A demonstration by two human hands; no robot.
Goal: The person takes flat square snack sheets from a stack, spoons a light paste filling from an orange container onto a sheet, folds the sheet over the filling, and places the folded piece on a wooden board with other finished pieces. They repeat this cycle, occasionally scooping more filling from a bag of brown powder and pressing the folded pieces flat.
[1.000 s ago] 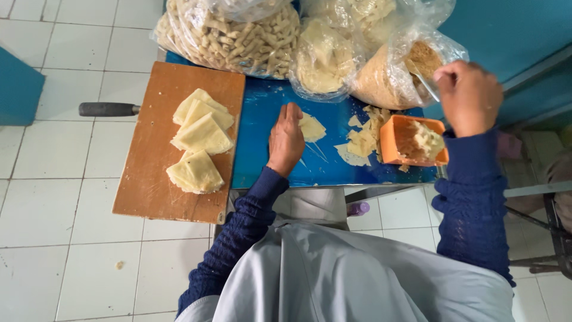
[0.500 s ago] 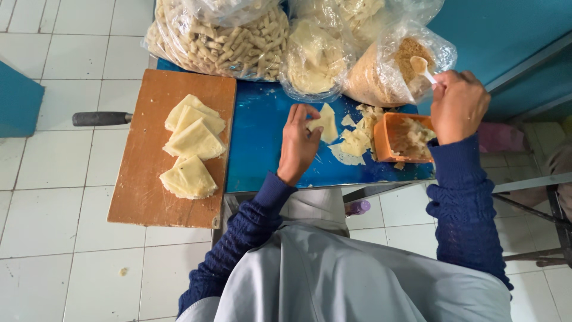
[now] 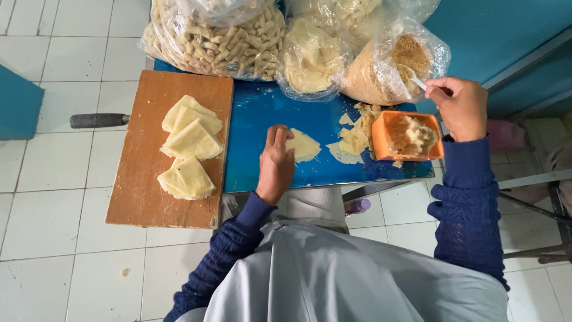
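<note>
Left hand (image 3: 275, 164) flat, fingers pinning wrapper (image 3: 305, 145) on blue bench (image 3: 256, 113); right hand (image 3: 462, 106) gripping white spoon (image 3: 415, 77) in crumb bag (image 3: 390, 62). Risk: thin wrapper tears under pressure; crumbs spill past orange tub (image 3: 408, 135)

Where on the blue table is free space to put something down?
The blue table top is bare between the brown wooden board and the left hand, up to the clear plastic bags. It is crowded near the orange square tub, where pale dough scraps lie, below the right hand.
</note>
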